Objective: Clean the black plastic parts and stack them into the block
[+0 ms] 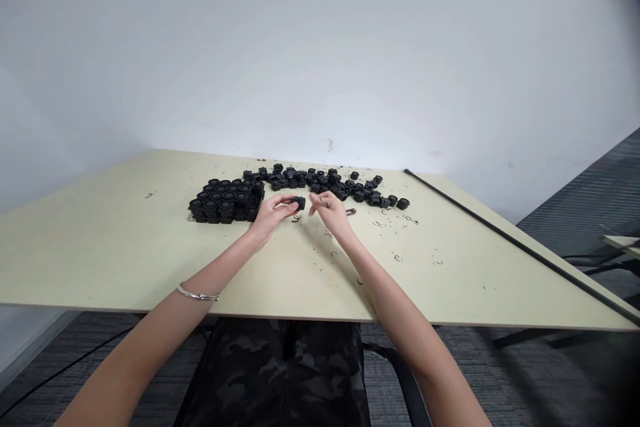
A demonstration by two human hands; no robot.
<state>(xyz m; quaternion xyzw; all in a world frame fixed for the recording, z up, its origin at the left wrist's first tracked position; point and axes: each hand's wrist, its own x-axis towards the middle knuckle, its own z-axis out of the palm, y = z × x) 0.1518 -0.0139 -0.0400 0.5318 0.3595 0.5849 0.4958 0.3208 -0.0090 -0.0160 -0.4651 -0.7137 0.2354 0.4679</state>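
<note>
I can't read any words, letters, numbers or signs here.
</note>
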